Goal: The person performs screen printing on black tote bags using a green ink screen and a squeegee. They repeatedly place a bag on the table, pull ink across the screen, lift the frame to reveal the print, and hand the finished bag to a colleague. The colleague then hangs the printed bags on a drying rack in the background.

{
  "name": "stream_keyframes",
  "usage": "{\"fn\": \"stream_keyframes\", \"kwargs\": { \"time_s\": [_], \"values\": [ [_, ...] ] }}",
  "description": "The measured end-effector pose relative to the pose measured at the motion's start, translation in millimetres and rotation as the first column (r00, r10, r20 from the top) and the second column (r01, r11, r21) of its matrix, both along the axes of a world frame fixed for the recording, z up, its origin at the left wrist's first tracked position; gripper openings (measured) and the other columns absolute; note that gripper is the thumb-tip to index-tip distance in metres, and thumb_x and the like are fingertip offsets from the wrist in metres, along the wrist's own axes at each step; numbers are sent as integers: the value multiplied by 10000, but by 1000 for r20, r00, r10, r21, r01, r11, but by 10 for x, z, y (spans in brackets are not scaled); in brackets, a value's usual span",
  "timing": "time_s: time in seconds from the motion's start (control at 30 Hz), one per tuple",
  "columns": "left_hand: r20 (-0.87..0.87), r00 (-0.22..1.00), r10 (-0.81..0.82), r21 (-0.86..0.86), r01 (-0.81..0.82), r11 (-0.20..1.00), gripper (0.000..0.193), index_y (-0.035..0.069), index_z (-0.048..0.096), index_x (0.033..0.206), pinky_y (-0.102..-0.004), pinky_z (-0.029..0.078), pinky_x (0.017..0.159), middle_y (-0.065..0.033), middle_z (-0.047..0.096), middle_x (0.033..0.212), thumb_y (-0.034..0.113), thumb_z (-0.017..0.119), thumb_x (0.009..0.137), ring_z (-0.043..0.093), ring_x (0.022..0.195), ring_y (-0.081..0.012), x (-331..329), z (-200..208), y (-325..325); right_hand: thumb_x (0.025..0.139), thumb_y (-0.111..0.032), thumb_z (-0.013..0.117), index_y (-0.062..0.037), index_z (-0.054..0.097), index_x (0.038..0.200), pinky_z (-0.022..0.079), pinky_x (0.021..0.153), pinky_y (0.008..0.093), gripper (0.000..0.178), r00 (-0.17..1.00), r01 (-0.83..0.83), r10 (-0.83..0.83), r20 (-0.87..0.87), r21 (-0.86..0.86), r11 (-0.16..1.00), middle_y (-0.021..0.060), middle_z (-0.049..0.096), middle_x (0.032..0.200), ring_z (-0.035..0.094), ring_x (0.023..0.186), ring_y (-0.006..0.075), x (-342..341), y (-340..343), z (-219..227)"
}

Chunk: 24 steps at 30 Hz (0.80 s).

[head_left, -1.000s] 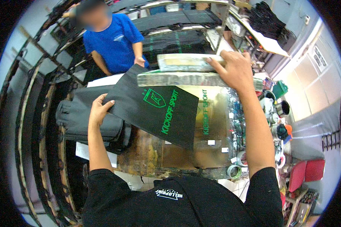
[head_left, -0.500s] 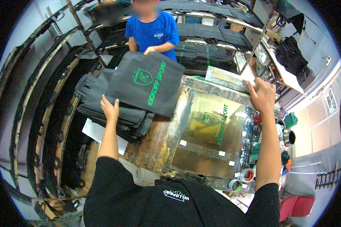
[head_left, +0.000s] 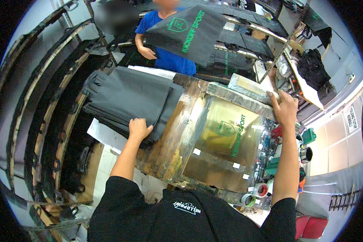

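My left hand [head_left: 140, 128] rests, fingers curled, on the near right edge of a stack of dark grey fabric bags [head_left: 131, 90]. Beside the stack lies a screen-printing frame [head_left: 240, 101] with yellowish mesh [head_left: 218, 117] bearing a green shield design and lettering. Along its far edge sits a pale, paint-stained squeegee [head_left: 248, 85]. My right hand [head_left: 285, 108] is closed around the squeegee's right end at the frame's far right corner; some fingertips are hidden. Across the table, a co-worker in a blue shirt [head_left: 173, 60] has a dark bag with a green print [head_left: 193, 34] raised in front.
Drying racks [head_left: 64, 64] holding dark bags rise on the left, and more stand behind the co-worker. Tape rolls [head_left: 261, 189] and an open can [head_left: 305, 154] line the table's right side. A red chair [head_left: 311, 227] stands at lower right.
The co-worker has lifted the printed bag off the stack, up and away to the far right. My left hand has moved right and down onto the stack; my right hand stays at the corner.
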<state>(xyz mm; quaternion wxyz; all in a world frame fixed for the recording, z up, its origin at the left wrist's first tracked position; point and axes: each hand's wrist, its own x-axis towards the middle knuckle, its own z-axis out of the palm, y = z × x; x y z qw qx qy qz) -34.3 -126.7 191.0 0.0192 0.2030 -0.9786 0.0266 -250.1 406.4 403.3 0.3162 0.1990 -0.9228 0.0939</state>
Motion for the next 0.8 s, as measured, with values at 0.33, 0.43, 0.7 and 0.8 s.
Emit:
{"fn": "stream_keyframes", "kwargs": {
  "time_s": [0.33, 0.43, 0.7, 0.8],
  "values": [
    [-84, 953, 293, 341, -249, 907, 423, 81, 812, 1119, -519, 564, 972, -240, 764, 1139, 426, 739, 887, 717, 1104, -437, -135, 178, -11, 979, -586, 642, -28, 638, 817, 399, 961, 515, 581, 994, 40, -39, 103, -8, 999, 168, 681, 827, 653, 886, 368, 119, -29, 75],
    [-97, 945, 311, 320, -266, 909, 424, 62, 810, 1057, -540, 568, 934, -253, 763, 1096, 453, 684, 951, 718, 1070, -463, -182, 207, -21, 972, -616, 632, -43, 668, 802, 401, 961, 530, 599, 999, 29, -29, 38, -18, 999, 170, 700, 805, 667, 844, 376, 100, -13, 52],
    [-412, 679, -608, -89, 634, 768, 292, 88, 626, 755, -499, 541, 697, -120, 676, 756, 276, 749, 941, 691, 771, -361, -533, 748, 556, 996, -609, 598, -43, 669, 802, 411, 899, 514, 603, 1000, -5, 6, 14, -37, 999, 167, 704, 805, 683, 869, 366, 31, 39, 123],
    [-214, 534, -818, -112, 819, 563, 133, 162, 718, 860, -440, 579, 695, -73, 724, 782, 266, 718, 943, 736, 744, -280, -595, 500, 1215, 993, -598, 611, -42, 680, 802, 409, 911, 507, 591, 999, -36, 36, 6, -70, 997, 153, 710, 795, 686, 868, 357, 13, 20, 120]
  ]
}}
